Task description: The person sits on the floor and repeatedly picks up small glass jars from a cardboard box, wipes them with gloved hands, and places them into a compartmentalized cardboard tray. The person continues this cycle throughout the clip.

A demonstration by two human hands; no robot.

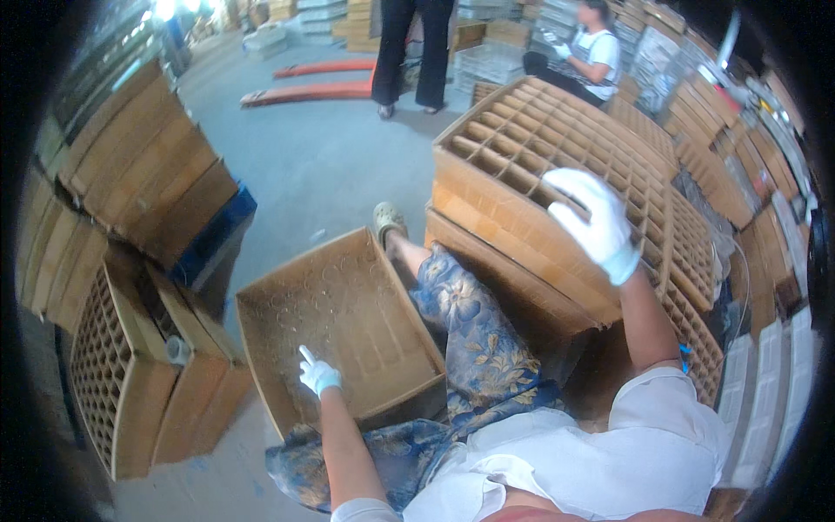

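Between my legs a shallow cardboard box (346,320) lies tilted, with small bits on its inner bottom. My left hand (318,373), in a white glove, is over the box's near left part with one finger stretched out; no held thing shows in it. To the right, a cardboard box with a grid of dividers (548,130) stands on another carton (496,261). My right hand (590,215), gloved in white, is over this grid's near edge, its thumb and fingers apart and no object visible between them.
Cartons with grid dividers (98,365) stand on edge at the left, below stacked cartons (143,163). Orange pallet-truck forks (313,91) lie on the floor ahead. One person (414,52) stands near them; another person (590,59) sits behind the divided box. More gridded boxes (695,339) stand at the right.
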